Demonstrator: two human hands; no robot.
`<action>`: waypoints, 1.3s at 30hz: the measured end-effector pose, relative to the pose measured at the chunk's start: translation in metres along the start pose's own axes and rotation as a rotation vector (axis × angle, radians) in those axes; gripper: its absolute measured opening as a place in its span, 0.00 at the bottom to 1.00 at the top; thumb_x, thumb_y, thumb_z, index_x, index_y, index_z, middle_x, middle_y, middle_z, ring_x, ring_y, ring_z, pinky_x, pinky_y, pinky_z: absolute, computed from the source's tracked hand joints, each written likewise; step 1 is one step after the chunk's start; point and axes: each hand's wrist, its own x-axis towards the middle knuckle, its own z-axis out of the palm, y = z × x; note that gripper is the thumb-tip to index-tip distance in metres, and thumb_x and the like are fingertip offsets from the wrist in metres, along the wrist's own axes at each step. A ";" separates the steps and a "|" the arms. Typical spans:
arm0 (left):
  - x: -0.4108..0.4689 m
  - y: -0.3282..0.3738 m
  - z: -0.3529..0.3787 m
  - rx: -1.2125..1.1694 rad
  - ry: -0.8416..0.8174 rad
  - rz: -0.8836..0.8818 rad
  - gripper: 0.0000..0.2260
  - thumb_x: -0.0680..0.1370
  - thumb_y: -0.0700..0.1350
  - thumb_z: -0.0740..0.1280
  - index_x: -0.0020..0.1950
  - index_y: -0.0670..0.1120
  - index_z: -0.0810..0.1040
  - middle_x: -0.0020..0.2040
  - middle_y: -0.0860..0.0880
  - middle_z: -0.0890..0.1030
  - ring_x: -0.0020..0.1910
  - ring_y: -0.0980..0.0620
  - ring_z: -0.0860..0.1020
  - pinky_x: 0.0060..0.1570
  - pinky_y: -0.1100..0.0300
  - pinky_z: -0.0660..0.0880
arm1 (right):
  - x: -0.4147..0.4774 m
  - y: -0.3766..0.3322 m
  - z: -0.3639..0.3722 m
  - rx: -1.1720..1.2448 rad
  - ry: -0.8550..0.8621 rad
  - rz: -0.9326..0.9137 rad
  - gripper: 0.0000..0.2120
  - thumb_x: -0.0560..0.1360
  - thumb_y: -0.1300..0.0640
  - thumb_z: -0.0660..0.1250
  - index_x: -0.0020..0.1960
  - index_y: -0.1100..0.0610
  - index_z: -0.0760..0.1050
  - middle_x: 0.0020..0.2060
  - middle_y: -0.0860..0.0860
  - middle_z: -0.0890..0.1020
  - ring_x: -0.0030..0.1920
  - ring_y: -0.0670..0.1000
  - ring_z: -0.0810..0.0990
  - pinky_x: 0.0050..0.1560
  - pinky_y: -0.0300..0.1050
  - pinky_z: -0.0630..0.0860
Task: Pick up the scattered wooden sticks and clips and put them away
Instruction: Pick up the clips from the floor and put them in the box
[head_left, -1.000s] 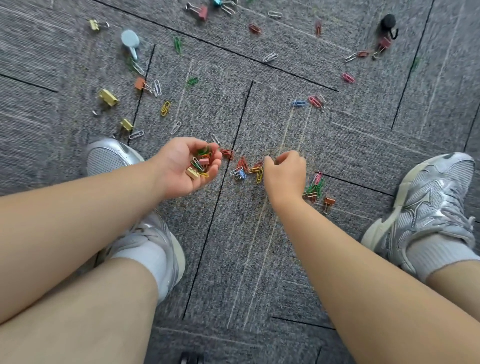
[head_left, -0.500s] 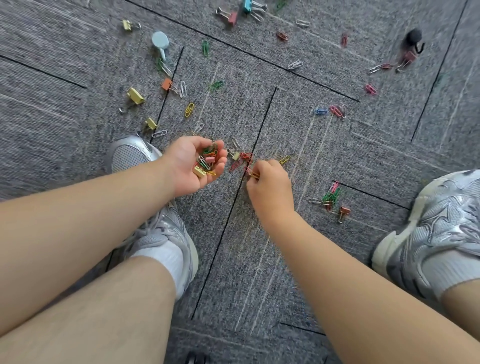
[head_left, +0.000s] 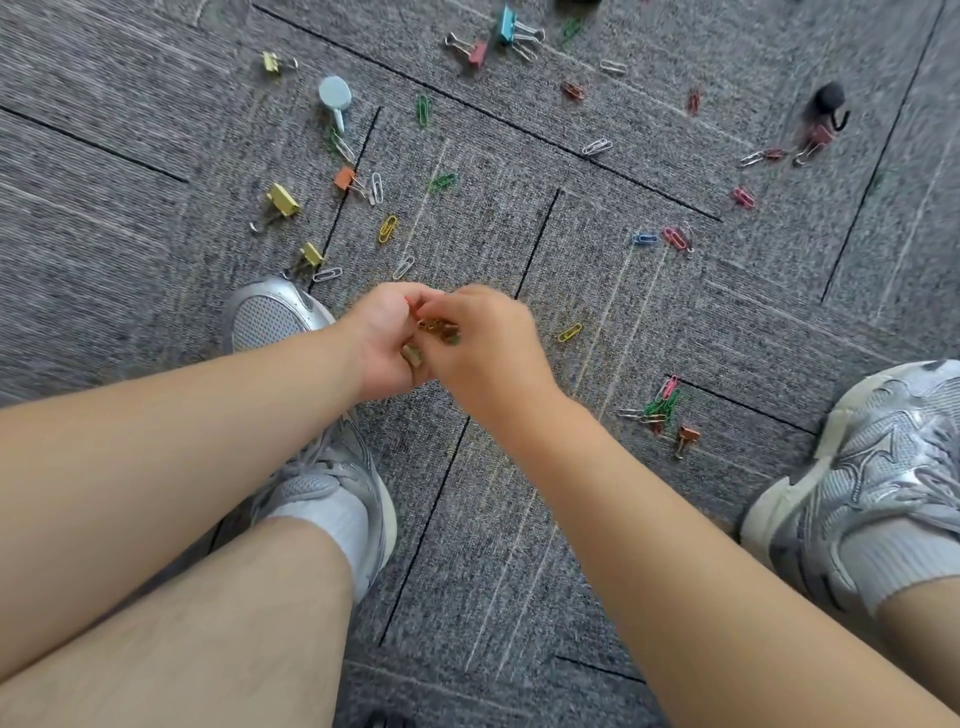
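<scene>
Tipping a pinch of clips into a cupped palm looks like the step in hand. The left hand (head_left: 384, 338) is curled palm-up round a small heap of coloured metal clips (head_left: 439, 330), just above the grey carpet tiles (head_left: 519, 519) and near the toe of the left silver mesh trainer (head_left: 270, 317). The right hand (head_left: 485, 353) lies over it, fingertips bunched down into the heap. Blur hides whether they pinch a clip or hang slack, so I cannot tell its grip.

Plenty is left on the floor. Just right of the hands lies a yellow wire paper clip (head_left: 570, 332). Further right is a tangle of green, pink and white paper clips (head_left: 660, 402), with a small orange binder clip (head_left: 688, 434) just beside it. Ahead on the left lies a gold binder clip (head_left: 283, 200), and a teal binder clip (head_left: 506, 23) sits at the far edge. Whether the thin pale lines (head_left: 613, 322) across the carpet are wooden sticks, I cannot tell. No box or tray is in view.

The next move probably calls for the right hand to reach for the yellow clip. It would need a fingertip pinch, since the wire lies flat in the pile. The left should keep level and cupped so nothing spills.
</scene>
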 end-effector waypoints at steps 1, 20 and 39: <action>0.002 0.001 -0.003 -0.019 -0.005 -0.017 0.11 0.77 0.42 0.59 0.36 0.46 0.75 0.30 0.51 0.75 0.28 0.54 0.75 0.33 0.65 0.69 | -0.001 0.000 0.003 -0.039 -0.029 -0.089 0.07 0.70 0.61 0.69 0.46 0.58 0.84 0.43 0.54 0.83 0.46 0.55 0.77 0.49 0.46 0.69; -0.001 0.008 -0.018 -0.271 0.010 -0.037 0.11 0.78 0.43 0.58 0.37 0.44 0.75 0.31 0.49 0.76 0.28 0.55 0.74 0.25 0.67 0.74 | 0.015 0.067 0.008 0.039 0.082 0.482 0.06 0.78 0.58 0.61 0.54 0.57 0.72 0.52 0.50 0.73 0.40 0.43 0.69 0.44 0.39 0.67; 0.002 0.007 -0.017 -0.237 0.060 0.088 0.13 0.80 0.42 0.56 0.41 0.42 0.77 0.34 0.45 0.80 0.34 0.50 0.78 0.36 0.61 0.78 | 0.023 0.060 0.016 -0.213 -0.128 0.288 0.05 0.78 0.63 0.60 0.54 0.60 0.71 0.51 0.54 0.75 0.43 0.51 0.71 0.41 0.43 0.66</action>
